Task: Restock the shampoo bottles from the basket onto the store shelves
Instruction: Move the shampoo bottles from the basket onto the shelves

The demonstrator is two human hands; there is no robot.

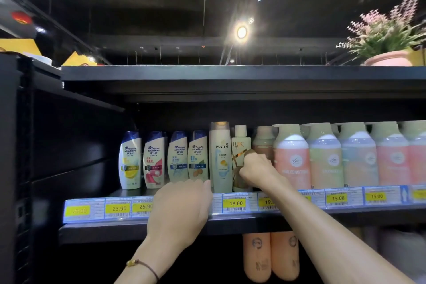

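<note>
Places are given from the Pantene bottle (220,157), which stands upright near the middle of the shelf (96,229).

Far to its left only bare black shelving is seen. Closer in, four Head & Shoulders bottles (130,160) are lined up in a row, upright and facing front, the last one just beside the Pantene bottle.

Below and slightly left of it, the left hand (182,207) is laid over the shelf's front edge, covering part of the price strip (118,208). Its fingers are stretched onto the board near the Pantene bottle's foot and nothing is held in them. A cord bracelet (140,264) is worn on that wrist.

Touching the Pantene bottle on its right, the Lux bottle (239,143) is set upright on the board and is gripped low on its right side by the right hand (255,166), whose fingers are curled round it (the label is partly hidden by them).

Further right, a row of pastel pump bottles (325,157) is packed side by side. Below and right, two orange bottles (257,256) are seen under the shelf. High up and far right, a potted plant (387,57) is placed on the top board.
</note>
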